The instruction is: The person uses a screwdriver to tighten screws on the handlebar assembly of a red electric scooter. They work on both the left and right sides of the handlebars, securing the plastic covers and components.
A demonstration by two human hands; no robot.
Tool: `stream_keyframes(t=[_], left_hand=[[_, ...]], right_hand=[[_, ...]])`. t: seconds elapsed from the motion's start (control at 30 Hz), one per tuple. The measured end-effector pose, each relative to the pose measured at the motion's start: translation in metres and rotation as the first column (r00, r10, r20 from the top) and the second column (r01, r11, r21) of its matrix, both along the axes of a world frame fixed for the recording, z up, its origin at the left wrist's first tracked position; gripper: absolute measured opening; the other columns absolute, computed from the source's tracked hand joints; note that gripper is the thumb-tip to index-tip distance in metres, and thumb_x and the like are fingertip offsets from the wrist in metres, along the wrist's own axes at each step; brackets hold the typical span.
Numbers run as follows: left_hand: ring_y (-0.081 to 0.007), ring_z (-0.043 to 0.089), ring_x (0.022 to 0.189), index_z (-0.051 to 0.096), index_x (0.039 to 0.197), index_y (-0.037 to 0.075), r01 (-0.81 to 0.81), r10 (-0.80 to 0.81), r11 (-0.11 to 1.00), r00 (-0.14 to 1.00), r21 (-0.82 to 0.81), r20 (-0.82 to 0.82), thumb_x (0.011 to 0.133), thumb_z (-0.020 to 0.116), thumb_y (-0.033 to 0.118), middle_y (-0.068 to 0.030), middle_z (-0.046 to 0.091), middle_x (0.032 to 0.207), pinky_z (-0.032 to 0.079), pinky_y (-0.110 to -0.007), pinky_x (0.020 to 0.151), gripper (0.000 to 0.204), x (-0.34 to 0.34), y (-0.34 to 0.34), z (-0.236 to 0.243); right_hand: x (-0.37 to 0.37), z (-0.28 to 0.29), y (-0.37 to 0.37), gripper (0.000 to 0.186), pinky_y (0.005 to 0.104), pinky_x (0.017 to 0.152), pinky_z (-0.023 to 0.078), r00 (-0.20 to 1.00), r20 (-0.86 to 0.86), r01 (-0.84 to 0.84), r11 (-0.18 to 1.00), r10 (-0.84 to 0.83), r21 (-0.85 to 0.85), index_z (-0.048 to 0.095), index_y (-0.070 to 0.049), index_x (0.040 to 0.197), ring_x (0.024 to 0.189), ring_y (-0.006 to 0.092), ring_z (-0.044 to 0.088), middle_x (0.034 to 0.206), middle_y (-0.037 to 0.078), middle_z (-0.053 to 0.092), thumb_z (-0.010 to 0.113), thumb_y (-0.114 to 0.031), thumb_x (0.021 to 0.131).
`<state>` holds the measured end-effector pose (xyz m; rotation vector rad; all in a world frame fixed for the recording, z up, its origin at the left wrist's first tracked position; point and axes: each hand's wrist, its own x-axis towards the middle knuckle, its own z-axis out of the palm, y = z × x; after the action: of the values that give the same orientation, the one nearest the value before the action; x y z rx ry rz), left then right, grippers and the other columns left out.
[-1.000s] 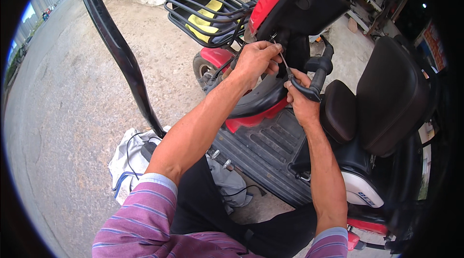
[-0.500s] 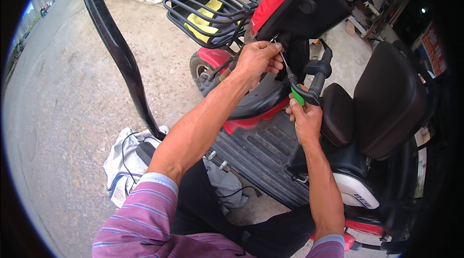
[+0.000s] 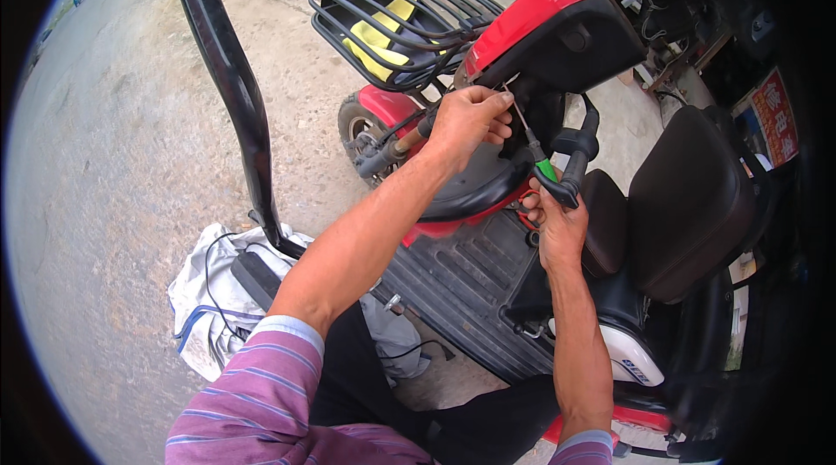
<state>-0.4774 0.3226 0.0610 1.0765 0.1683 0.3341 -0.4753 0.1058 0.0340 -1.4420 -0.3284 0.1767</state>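
Observation:
My right hand (image 3: 557, 214) is closed around the green handle of a screwdriver (image 3: 545, 169), whose thin metal shaft slants up and left. My left hand (image 3: 473, 121) pinches thumb and forefinger at the upper end of that shaft; what lies between the fingertips is too small to make out. Both hands are just below the red front cover (image 3: 540, 14) of a mobility scooter, whose black underside overhangs the work. A black handlebar grip (image 3: 575, 165) stands close by my right hand. A red curved piece (image 3: 528, 208) shows beside the right fingers, partly hidden.
A black wire basket (image 3: 405, 16) holding yellow cloth is mounted at the scooter's front. Right of my hands are the dark padded seats (image 3: 697, 208). A black bent pole (image 3: 218, 73) rises at left, above a white sheet (image 3: 205, 291). The ribbed footboard (image 3: 453, 291) lies below.
The view has shifted, so the scooter sits slightly lower and further right. My right hand has moved down a little with the screwdriver, showing more of its green handle. My left hand keeps its pinch.

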Motion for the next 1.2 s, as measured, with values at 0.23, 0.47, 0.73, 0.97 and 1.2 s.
stream_keyframes(t=[0.23,0.47,0.73,0.97,1.2], left_hand=[[-0.0107,0.064,0.064,0.068,0.093,0.0,-0.272,0.268,0.955,0.962,0.116,0.043,0.091,0.071,0.02,-0.0046,0.066,0.078,0.051,-0.026,0.058,0.021,-0.004,0.011,-0.009],[-0.0082,0.061,0.068,0.071,0.099,0.0,-0.436,0.394,0.886,0.888,0.159,0.237,0.089,0.072,0.013,-0.0017,0.067,0.077,0.05,-0.025,0.062,0.016,0.0,0.022,-0.024],[-0.0247,0.066,0.105,0.066,0.117,0.002,-0.611,0.434,0.691,0.778,0.386,0.453,0.087,0.069,0.013,-0.015,0.064,0.12,0.055,-0.035,0.087,0.033,-0.012,0.013,-0.043],[-0.0343,0.058,0.118,0.056,0.131,0.005,-0.502,0.34,0.801,0.831,0.328,0.441,0.083,0.069,0.016,-0.017,0.061,0.124,0.045,-0.042,0.102,0.051,-0.021,0.018,-0.049],[-0.0371,0.056,0.114,0.059,0.12,0.0,-0.649,0.454,0.7,0.726,0.297,0.517,0.082,0.07,0.016,-0.0175,0.061,0.117,0.044,-0.044,0.101,0.042,-0.009,0.008,-0.051]], right_hand=[[0.01,0.004,-0.012,0.035,0.0245,0.066,0.049,0.999,-0.015,-0.05,0.999,0.05,-0.01,0.056,0.0,0.132,0.08,0.0134,0.064,0.108,0.01,0.068,0.062,-0.008,0.099],[0.017,0.006,-0.011,0.019,0.0272,0.063,0.048,0.999,-0.019,-0.043,0.998,0.044,0.043,0.06,-0.002,0.114,0.076,0.0159,0.065,0.089,0.007,0.067,0.064,-0.011,0.098],[0.019,0.007,-0.015,0.022,0.0272,0.063,0.047,1.0,-0.009,-0.004,0.999,0.003,-0.039,0.06,-0.002,0.114,0.075,0.0157,0.063,0.091,0.007,0.066,0.064,-0.018,0.099],[0.022,0.004,-0.017,0.024,0.0266,0.065,0.046,0.999,0.043,-0.029,0.999,0.03,-0.025,0.059,-0.004,0.115,0.075,0.0155,0.061,0.095,0.006,0.065,0.066,-0.018,0.097],[0.016,0.004,-0.009,0.022,0.0268,0.065,0.045,0.999,0.052,-0.005,1.0,0.004,0.019,0.058,-0.007,0.114,0.073,0.0158,0.058,0.094,0.006,0.063,0.068,-0.014,0.096]])
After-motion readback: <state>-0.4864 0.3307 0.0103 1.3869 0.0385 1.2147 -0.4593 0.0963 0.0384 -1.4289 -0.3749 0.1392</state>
